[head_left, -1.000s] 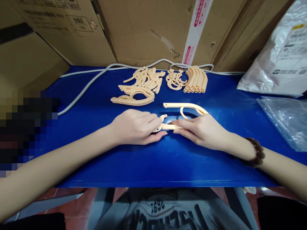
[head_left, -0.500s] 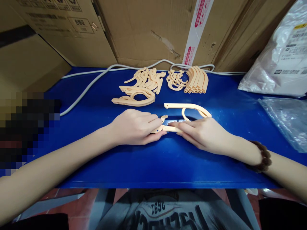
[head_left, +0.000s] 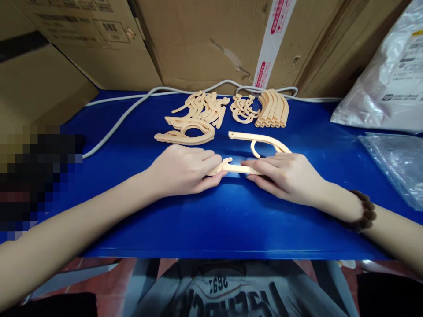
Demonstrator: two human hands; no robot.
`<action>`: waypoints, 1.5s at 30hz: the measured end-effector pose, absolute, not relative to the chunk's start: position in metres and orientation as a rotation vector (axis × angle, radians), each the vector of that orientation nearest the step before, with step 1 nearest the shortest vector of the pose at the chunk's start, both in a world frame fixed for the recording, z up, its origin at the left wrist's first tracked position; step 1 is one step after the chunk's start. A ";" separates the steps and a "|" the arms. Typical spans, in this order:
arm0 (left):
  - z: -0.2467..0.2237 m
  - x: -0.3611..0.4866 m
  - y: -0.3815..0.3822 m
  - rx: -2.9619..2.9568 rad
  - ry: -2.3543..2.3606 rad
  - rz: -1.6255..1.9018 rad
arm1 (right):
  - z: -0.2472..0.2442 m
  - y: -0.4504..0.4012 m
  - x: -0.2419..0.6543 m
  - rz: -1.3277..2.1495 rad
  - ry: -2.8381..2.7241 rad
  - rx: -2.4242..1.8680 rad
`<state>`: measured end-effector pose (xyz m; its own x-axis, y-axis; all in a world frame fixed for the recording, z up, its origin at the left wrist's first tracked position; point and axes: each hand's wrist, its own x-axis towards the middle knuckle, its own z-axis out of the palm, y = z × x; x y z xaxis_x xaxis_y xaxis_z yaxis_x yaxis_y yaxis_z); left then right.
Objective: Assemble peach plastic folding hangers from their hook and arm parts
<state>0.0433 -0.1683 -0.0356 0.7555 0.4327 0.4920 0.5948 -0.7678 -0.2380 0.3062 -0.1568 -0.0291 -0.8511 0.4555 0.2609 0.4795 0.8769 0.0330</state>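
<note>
Beige plastic parts of folding clothes hangers lie about my hands. My left hand (head_left: 188,169) is closed, pinching a small curved hanger piece (head_left: 216,168) mostly hidden by its fingers. That piece meets the end of a straight hanger arm (head_left: 238,168), which my right hand (head_left: 284,176) grips between thumb and fingers. Just beyond my right hand is a longer curved hanger arm with a hook (head_left: 254,136). Its right end runs behind the knuckles; whether the hand also holds it I cannot tell.
Folded hangers (head_left: 185,138) lie beyond my left hand, with loose curved pieces (head_left: 203,108) behind. Farther right are hooks (head_left: 243,110) and stacked arms (head_left: 274,110). A white cable (head_left: 122,119) crosses the blue table (head_left: 211,224). Cardboard boxes (head_left: 205,44) and plastic bags (head_left: 383,83) border it.
Both hands have moved slightly away from me with the joined pieces. The hooked arm has shifted the same way and tilted. The piece at my left fingertips now shows less.
</note>
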 end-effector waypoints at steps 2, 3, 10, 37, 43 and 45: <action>-0.035 0.042 -0.167 -2.544 -0.832 -0.591 | -0.027 -0.156 0.306 -0.196 -2.768 -0.723; -0.034 0.041 -0.167 -2.533 -0.852 -0.593 | -0.026 -0.155 0.306 -0.226 -2.756 -0.720; -0.036 0.043 -0.166 -2.532 -0.849 -0.618 | -0.028 -0.153 0.305 -0.261 -2.805 -0.642; -0.036 0.034 -0.166 -2.773 -0.606 -0.669 | -0.014 -0.114 0.339 -0.789 -2.476 -1.006; -0.034 0.033 -0.164 -2.739 -0.681 -0.621 | -0.020 -0.118 0.329 -0.708 -2.700 -0.847; -0.033 0.033 -0.163 -2.744 -0.697 -0.626 | -0.020 -0.119 0.330 -0.652 -2.750 -0.779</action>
